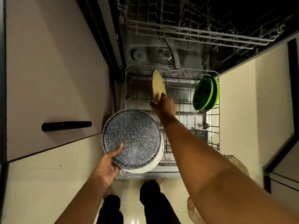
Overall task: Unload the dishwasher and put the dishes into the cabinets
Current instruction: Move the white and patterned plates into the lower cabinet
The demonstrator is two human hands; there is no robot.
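Note:
My left hand (108, 165) grips a stack of plates by its near edge, thumb on top. The top one is a speckled dark grey plate (131, 139), and a white plate (153, 164) shows beneath it. The stack hangs over the front left of the pulled-out lower rack (215, 120). My right hand (164, 106) reaches into the rack and pinches the lower edge of a tan speckled plate (157, 85) standing on edge. Two green plates (205, 94) stand upright at the rack's right side.
The upper rack (194, 31) sits pulled out partway above the dark tub. A cabinet front with a black handle (66, 126) is on the left. Tiled floor, my legs (137, 206) and a rug (236, 160) lie below.

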